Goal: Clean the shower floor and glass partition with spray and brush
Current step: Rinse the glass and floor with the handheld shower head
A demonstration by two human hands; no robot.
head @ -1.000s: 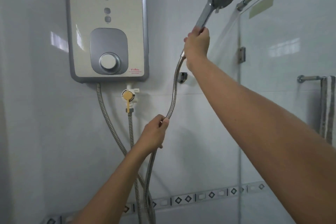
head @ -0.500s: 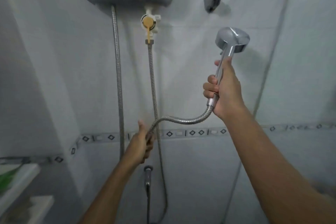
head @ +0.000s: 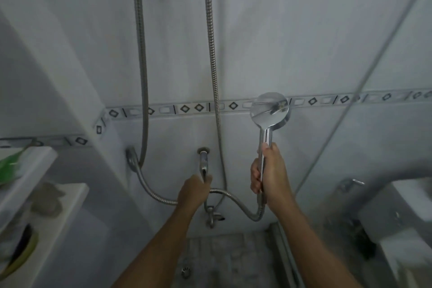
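Both arms reach forward and slightly up from the bottom of the view, elbows low, the hands near each other but apart. The right hand [head: 268, 172] is wrapped around the chrome handle of the shower head [head: 270, 110], holding it upright with the round head above the fist, its back toward the camera, level with the patterned border tile [head: 187, 108]. The left hand [head: 194, 190] is closed at the lever of the wall tap [head: 203, 162], where the flexible hose [head: 236, 199] also passes; which of the two it grips cannot be told. Three metal hose runs show: two hanging down the wall and one looping between the hands. The shower floor [head: 224, 255] lies below with one round drain [head: 185, 271]. The glass partition [head: 374, 147] stands on the right. Two white shelves [head: 44, 159] sit on the left.
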